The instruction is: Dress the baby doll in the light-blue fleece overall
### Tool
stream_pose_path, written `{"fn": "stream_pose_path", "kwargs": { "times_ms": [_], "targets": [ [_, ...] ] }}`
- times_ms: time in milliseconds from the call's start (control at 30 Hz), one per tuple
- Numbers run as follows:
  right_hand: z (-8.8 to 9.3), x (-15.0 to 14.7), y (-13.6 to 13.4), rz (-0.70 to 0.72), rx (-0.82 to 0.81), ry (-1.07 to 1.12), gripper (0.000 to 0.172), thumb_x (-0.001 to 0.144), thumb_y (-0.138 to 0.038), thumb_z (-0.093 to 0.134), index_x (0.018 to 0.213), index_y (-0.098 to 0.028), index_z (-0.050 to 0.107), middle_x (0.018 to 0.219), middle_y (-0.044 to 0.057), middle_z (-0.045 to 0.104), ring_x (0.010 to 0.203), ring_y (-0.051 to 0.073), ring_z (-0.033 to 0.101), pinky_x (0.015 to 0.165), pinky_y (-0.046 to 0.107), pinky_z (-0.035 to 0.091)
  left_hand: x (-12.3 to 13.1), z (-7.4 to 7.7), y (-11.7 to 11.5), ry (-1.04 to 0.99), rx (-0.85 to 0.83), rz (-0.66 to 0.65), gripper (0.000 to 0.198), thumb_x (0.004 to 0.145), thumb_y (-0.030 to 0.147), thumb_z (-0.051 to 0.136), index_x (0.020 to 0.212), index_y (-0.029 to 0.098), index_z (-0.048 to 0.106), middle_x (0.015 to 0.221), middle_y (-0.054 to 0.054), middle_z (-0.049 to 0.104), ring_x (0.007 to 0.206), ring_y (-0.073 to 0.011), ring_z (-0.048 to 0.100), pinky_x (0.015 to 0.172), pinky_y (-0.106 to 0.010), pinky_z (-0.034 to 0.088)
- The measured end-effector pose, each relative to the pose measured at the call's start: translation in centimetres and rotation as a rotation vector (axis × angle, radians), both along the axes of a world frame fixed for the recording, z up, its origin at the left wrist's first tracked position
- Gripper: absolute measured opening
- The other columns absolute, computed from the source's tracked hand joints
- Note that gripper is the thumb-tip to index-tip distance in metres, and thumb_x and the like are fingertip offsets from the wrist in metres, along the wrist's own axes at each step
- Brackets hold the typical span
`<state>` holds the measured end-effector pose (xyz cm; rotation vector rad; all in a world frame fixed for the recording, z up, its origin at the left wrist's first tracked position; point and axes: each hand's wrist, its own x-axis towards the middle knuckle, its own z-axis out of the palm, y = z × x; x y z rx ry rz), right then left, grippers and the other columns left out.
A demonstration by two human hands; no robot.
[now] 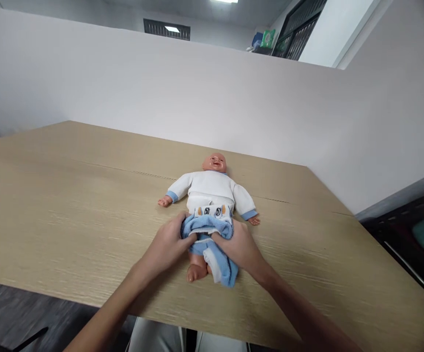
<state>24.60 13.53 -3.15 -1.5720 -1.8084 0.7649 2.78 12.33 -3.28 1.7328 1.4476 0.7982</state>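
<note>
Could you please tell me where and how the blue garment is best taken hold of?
I'd grip the blue garment by the two ends of its thick roll, one hand from each side, thumbs nearest you. The roll lies crosswise over the doll, giving bulk to pinch, and the left hand and right hand hold it there; the loose near part seems floppier.

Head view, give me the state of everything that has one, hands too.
Baby doll: lying face up, arms spread.
White top with blue cuffs: worn by the doll.
Blue-and-white pants: bunched over the doll's lower body.
Left hand: gripping the pants.
Right hand: gripping the pants.
Ceiling light: lit.
</note>
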Motion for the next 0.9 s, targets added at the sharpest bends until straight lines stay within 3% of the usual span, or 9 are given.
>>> {"fn": "stream_pose_path", "kwargs": {
  "times_ms": [133, 300, 467, 667, 800, 900],
  "targets": [
    [2.5, -0.1, -0.6, 0.098, -0.084, 0.007, 0.014, 0.083, -0.028, 0.072, 0.074, -0.02, 0.065, 0.073, 0.002, 0.074, 0.071, 0.02, 0.067, 0.064, 0.029, 0.049, -0.6, 1.1, -0.9, -0.126, -0.027, -0.046, 0.023, 0.092, 0.042, 0.06, 0.102, 0.021, 0.059, 0.099, -0.004, 0.07, 0.092, -0.0258, 0.064, 0.085, -0.037, 0.051],
    [5.2, -0.3, -4.3, 0.337, -0.16, 0.088, 0.007, 0.086, -0.027, 0.074, 0.084, -0.021, 0.075, 0.084, 0.0, 0.079, 0.079, 0.02, 0.07, 0.072, 0.029, 0.052, -0.9, 0.6, -5.7, -0.409, -0.179, -0.093, 0.027, 0.092, 0.04, 0.066, 0.113, 0.024, 0.062, 0.114, -0.004, 0.073, 0.109, -0.0274, 0.066, 0.093, -0.034, 0.054],
    [3.8, -0.4, -5.3, 0.344, -0.121, -0.075, 0.01, 0.081, -0.019, 0.067, 0.073, -0.021, 0.062, 0.073, -0.003, 0.071, 0.066, 0.015, 0.062, 0.062, 0.027, 0.041, -0.6, -1.8, -8.4, -0.325, -0.253, -0.042, 0.025, 0.093, 0.04, 0.062, 0.111, 0.024, 0.061, 0.109, -0.004, 0.073, 0.103, -0.0275, 0.066, 0.089, -0.036, 0.053],
    [1.9, -0.8, -5.5, 0.277, -0.035, -0.213, 0.004, 0.083, -0.022, 0.067, 0.086, -0.021, 0.066, 0.096, 0.005, 0.077, 0.086, 0.023, 0.07, 0.078, 0.033, 0.046, -0.4, -2.9, -8.0, -0.017, -0.25, -0.053, 0.021, 0.092, 0.032, 0.055, 0.11, 0.023, 0.056, 0.107, -0.007, 0.072, 0.101, -0.0313, 0.066, 0.089, -0.042, 0.046],
    [1.5, -0.7, -6.0, 0.21, -0.089, -0.291, 0.026, 0.084, -0.026, 0.068, 0.11, -0.02, 0.068, 0.107, 0.012, 0.078, 0.103, 0.033, 0.074, 0.09, 0.041, 0.05, 0.0, -3.7, -8.0, -0.003, -0.15, -0.059, 0.02, 0.094, 0.032, 0.055, 0.11, 0.022, 0.058, 0.12, -0.013, 0.068, 0.118, -0.0356, 0.059, 0.101, -0.047, 0.044],
    [1.0, -0.5, -5.9, 0.246, -0.128, -0.215, 0.038, 0.085, -0.027, 0.07, 0.121, -0.02, 0.065, 0.114, 0.013, 0.078, 0.105, 0.035, 0.074, 0.09, 0.043, 0.052, 0.2, -4.2, -8.1, -0.129, -0.143, -0.058, 0.025, 0.099, 0.039, 0.055, 0.117, 0.021, 0.055, 0.124, -0.014, 0.066, 0.12, -0.0345, 0.059, 0.104, -0.047, 0.044]
  ]
}}
